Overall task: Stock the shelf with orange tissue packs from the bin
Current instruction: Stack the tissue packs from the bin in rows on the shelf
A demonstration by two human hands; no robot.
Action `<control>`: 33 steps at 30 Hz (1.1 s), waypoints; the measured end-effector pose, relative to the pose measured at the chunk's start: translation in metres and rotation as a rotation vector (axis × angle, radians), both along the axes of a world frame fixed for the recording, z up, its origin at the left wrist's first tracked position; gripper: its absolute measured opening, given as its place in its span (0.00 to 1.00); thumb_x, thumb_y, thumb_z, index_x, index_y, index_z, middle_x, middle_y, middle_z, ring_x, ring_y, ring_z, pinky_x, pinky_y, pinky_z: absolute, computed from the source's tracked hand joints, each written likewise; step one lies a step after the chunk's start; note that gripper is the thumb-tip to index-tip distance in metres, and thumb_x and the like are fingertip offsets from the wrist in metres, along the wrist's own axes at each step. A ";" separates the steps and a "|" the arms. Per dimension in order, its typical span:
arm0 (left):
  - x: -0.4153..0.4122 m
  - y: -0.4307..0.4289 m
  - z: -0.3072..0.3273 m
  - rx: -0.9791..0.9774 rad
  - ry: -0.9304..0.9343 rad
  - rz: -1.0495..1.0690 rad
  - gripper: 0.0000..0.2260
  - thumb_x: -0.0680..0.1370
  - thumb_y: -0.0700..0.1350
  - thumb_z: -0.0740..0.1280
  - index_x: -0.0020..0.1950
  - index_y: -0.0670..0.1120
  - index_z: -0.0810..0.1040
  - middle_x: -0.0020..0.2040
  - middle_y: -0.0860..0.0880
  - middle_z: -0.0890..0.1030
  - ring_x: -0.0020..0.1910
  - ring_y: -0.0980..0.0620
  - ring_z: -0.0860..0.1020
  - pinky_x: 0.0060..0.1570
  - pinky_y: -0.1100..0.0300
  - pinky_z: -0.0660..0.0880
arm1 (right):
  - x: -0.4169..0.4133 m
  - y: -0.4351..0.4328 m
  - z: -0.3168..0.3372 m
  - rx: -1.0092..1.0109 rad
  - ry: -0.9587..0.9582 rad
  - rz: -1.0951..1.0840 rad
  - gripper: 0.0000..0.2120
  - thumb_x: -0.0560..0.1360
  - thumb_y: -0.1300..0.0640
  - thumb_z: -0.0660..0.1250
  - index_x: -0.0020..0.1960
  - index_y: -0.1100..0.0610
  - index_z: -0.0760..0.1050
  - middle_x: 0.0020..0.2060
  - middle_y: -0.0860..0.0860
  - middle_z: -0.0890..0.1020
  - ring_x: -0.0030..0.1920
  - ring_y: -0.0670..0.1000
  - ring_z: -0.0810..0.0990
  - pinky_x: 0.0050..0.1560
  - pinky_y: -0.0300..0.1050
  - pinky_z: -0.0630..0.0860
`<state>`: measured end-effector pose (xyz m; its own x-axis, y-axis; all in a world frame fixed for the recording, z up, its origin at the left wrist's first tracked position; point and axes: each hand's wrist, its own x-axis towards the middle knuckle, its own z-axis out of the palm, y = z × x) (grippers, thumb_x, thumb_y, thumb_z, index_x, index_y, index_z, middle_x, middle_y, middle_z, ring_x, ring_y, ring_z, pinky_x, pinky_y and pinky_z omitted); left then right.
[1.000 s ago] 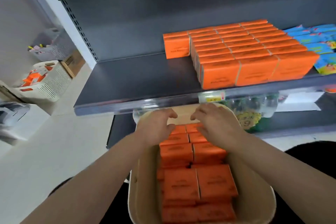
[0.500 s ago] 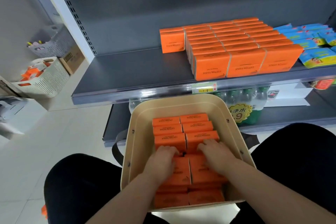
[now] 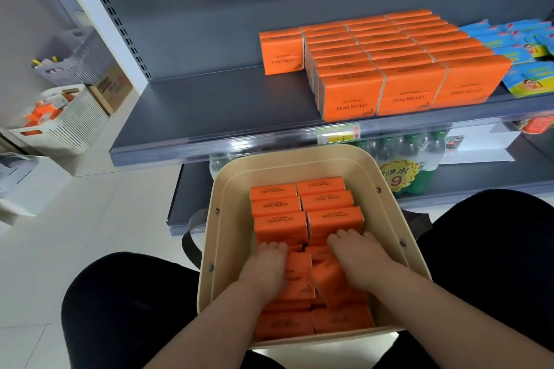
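Observation:
A beige bin (image 3: 228,189) rests between my knees, filled with orange tissue packs (image 3: 302,204) in two columns. My left hand (image 3: 265,271) lies on a middle pack (image 3: 299,275) of the left column, its fingers curled down over the pack's far edge. In the same way my right hand (image 3: 358,260) grips the neighbouring pack (image 3: 326,275) in the right column. Both fingertips are hidden in the gap behind these packs. On the grey shelf (image 3: 209,111) above stand rows of stocked orange packs (image 3: 389,69), with one shorter row at their left end.
Blue packs (image 3: 521,48) sit right of the orange rows. The shelf's left half is bare. Bottled water (image 3: 413,153) fills the lower shelf behind the bin. On the floor at left stand a white basket (image 3: 66,120), a grey basket (image 3: 75,60) and a cardboard box (image 3: 112,90).
Both hands have drawn back from the bin's far end to its middle rows and dug their fingers in behind two packs, which now sit slightly tilted.

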<state>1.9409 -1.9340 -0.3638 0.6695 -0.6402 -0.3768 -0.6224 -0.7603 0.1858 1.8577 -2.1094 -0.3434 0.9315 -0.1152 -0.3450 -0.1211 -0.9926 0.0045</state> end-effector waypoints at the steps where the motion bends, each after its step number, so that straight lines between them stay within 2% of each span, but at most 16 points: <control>1: 0.000 0.000 -0.001 0.015 0.001 -0.003 0.20 0.73 0.43 0.68 0.64 0.46 0.69 0.63 0.46 0.72 0.63 0.47 0.69 0.62 0.55 0.70 | -0.001 0.000 0.002 0.014 -0.017 -0.004 0.18 0.73 0.62 0.62 0.62 0.54 0.66 0.60 0.52 0.73 0.61 0.55 0.72 0.57 0.50 0.67; 4: -0.001 -0.001 -0.003 0.053 -0.015 -0.002 0.24 0.72 0.44 0.70 0.65 0.46 0.67 0.64 0.47 0.72 0.64 0.47 0.69 0.63 0.54 0.70 | -0.004 -0.003 0.007 0.026 -0.041 0.010 0.16 0.74 0.61 0.60 0.61 0.53 0.65 0.56 0.52 0.76 0.56 0.56 0.76 0.56 0.49 0.68; 7: -0.002 -0.003 -0.002 0.115 -0.068 -0.013 0.28 0.70 0.48 0.73 0.66 0.47 0.66 0.64 0.47 0.71 0.64 0.47 0.68 0.62 0.54 0.70 | -0.006 -0.006 0.009 0.047 -0.015 0.019 0.15 0.77 0.59 0.57 0.63 0.52 0.67 0.57 0.54 0.75 0.57 0.57 0.76 0.58 0.49 0.69; 12: -0.003 -0.002 0.002 0.253 -0.120 -0.020 0.35 0.65 0.56 0.76 0.67 0.47 0.67 0.65 0.46 0.68 0.65 0.45 0.65 0.62 0.50 0.68 | -0.005 -0.003 0.009 0.104 0.004 -0.031 0.16 0.73 0.64 0.62 0.60 0.55 0.69 0.59 0.53 0.72 0.59 0.55 0.74 0.56 0.48 0.72; 15: -0.005 -0.001 0.004 0.248 -0.033 0.019 0.38 0.65 0.54 0.78 0.67 0.45 0.62 0.65 0.44 0.69 0.65 0.43 0.68 0.63 0.49 0.69 | -0.004 -0.003 0.011 0.112 -0.004 -0.052 0.17 0.72 0.63 0.64 0.60 0.55 0.68 0.58 0.53 0.73 0.58 0.55 0.74 0.56 0.48 0.72; 18: -0.007 0.002 0.006 0.188 0.103 0.074 0.38 0.66 0.50 0.78 0.67 0.45 0.58 0.64 0.44 0.73 0.62 0.43 0.74 0.61 0.51 0.72 | -0.004 -0.004 0.017 0.124 -0.029 -0.065 0.17 0.73 0.63 0.64 0.60 0.54 0.68 0.59 0.53 0.73 0.59 0.55 0.74 0.56 0.48 0.72; 21: -0.007 0.007 0.014 0.122 0.110 0.083 0.35 0.67 0.50 0.76 0.67 0.46 0.59 0.64 0.45 0.72 0.62 0.44 0.73 0.61 0.50 0.72 | -0.006 -0.006 0.024 0.133 -0.093 -0.081 0.18 0.73 0.63 0.63 0.61 0.53 0.67 0.59 0.51 0.73 0.59 0.54 0.74 0.54 0.47 0.71; 27: 0.000 0.017 0.039 -0.061 -0.013 0.059 0.16 0.72 0.48 0.69 0.58 0.50 0.72 0.60 0.49 0.73 0.60 0.48 0.71 0.59 0.53 0.72 | -0.010 -0.011 0.044 0.164 -0.225 -0.102 0.21 0.73 0.60 0.62 0.65 0.49 0.64 0.59 0.49 0.73 0.58 0.53 0.74 0.50 0.47 0.72; 33: 0.017 0.018 0.081 -0.362 -0.114 0.208 0.22 0.73 0.53 0.70 0.64 0.53 0.69 0.59 0.52 0.76 0.56 0.52 0.75 0.56 0.53 0.74 | -0.003 -0.021 0.091 0.138 -0.458 -0.121 0.24 0.76 0.51 0.64 0.70 0.47 0.62 0.62 0.49 0.72 0.57 0.54 0.75 0.53 0.49 0.73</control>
<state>1.9581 -1.9161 -0.2830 0.8227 -0.5642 -0.0689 -0.4944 -0.7701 0.4030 1.8548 -2.1307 -0.2520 0.9737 -0.2143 0.0771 -0.1946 -0.9589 -0.2066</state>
